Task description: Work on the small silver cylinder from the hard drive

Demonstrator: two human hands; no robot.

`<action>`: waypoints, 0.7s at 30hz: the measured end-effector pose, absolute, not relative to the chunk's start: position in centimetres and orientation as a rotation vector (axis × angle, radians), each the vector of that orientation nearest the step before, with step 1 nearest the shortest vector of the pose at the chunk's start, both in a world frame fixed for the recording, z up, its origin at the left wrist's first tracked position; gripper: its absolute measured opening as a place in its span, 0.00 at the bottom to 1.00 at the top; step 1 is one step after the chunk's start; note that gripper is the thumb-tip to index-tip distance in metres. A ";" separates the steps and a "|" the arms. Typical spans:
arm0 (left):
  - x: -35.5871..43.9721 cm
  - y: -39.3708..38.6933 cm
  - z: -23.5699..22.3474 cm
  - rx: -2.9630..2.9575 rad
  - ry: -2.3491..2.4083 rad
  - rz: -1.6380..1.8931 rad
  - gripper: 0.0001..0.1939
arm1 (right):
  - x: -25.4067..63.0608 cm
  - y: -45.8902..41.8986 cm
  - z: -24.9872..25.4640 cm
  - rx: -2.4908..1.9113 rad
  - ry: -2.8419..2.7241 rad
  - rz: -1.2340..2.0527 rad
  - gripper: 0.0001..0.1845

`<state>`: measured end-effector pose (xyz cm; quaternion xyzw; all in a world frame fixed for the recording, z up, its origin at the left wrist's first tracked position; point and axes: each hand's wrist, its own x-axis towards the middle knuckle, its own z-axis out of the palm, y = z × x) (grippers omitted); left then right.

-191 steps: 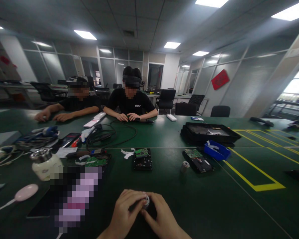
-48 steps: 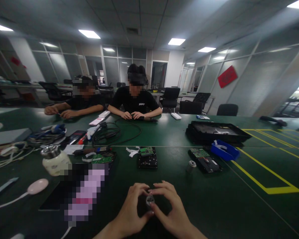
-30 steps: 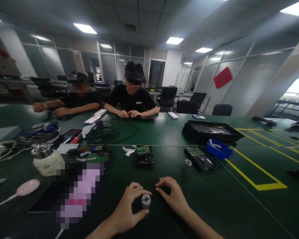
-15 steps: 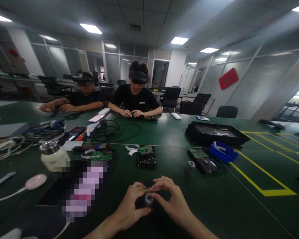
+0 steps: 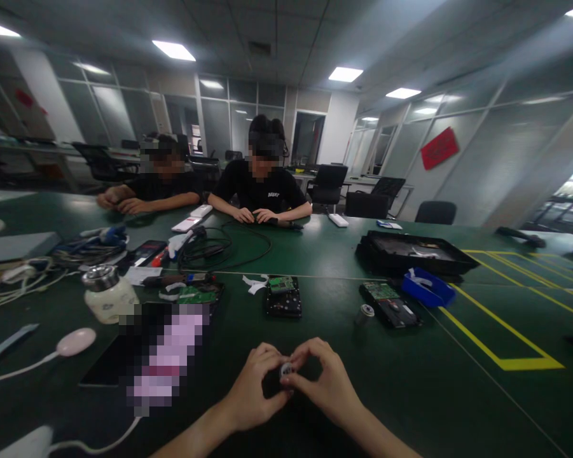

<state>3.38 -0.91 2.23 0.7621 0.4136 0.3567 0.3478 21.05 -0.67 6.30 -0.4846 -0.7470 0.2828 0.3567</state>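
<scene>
Between my two hands, low in the middle of the head view, is a small round metal cylinder (image 5: 287, 369) with a silvery ringed face turned up. The fingers and thumb of my left hand (image 5: 252, 389) curl round its left side. On the other side, my right hand (image 5: 328, 380) pinches it with thumb and fingertips. The fingers cover most of its body. A similar metal cylinder (image 5: 365, 314) stands upright farther off to the right. Beyond the hands lies a hard drive (image 5: 284, 307) with a green circuit board (image 5: 282, 285) on it.
Another drive with its board (image 5: 392, 305) lies beside a blue bin (image 5: 428, 289), in front of a black tray (image 5: 417, 254). To the left are a tablet (image 5: 112, 356), a jar (image 5: 109, 296), a screwdriver (image 5: 172, 280) and tangled cables (image 5: 210, 251). Two people sit across the table.
My right fingers have drawn in and lowered round the cylinder, covering more of its face. The view has shifted slightly. At the far left, a person's hands have come closer together.
</scene>
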 end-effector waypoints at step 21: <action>3.3 -1.0 2.6 2.010 1.106 1.222 0.04 | 21.9 -2.7 2.2 -1.108 -2.069 0.961 0.35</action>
